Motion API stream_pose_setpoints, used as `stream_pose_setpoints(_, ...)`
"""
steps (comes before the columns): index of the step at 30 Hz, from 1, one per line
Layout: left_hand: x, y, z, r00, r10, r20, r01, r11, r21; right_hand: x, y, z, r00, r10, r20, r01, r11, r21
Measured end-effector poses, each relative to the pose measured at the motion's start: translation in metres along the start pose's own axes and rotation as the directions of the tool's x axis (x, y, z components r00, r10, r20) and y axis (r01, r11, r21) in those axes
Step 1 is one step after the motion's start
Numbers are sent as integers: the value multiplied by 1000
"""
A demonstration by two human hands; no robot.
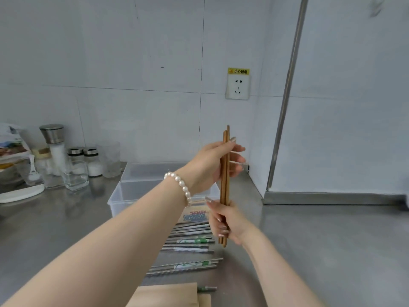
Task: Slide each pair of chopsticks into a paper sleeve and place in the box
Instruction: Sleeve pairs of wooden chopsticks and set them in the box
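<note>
A pair of brown wooden chopsticks (224, 187) stands upright in mid-air over the counter. My left hand (212, 165), with a pearl bracelet at the wrist, holds their upper part, thumb and fingers curled round them. My right hand (223, 220) grips their lower part, and the tips stick out below it. Behind and below the hands stands a clear plastic box (124, 196) with a printed sleeve inside. Several metal chopsticks (190, 240) lie in a row on the counter. Brown paper sleeves (168, 295) lie at the bottom edge.
Glass jars and a salt grinder (53, 142) stand at the back left beside a white plate (20, 193). The box lid (155, 171) leans behind the box. A wall socket (237, 87) is above. The steel counter (332, 251) stretches to the right.
</note>
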State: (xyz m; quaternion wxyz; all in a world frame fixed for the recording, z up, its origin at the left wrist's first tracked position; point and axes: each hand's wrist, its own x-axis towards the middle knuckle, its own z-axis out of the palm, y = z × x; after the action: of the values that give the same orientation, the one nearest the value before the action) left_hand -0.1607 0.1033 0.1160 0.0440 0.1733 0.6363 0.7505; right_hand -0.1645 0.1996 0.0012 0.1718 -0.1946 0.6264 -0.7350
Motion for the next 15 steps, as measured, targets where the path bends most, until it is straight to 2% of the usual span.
stream_pose_setpoints(5,1,-8,8,1000,11,24,-11,1000,19,2,4,-4,1000,9,-5,-9,1000,-21)
stream_pose_setpoints(15,-5,-19,-1,999,20,38,-23,996,82,3,1,-4,996,-90,0,90,994,-62)
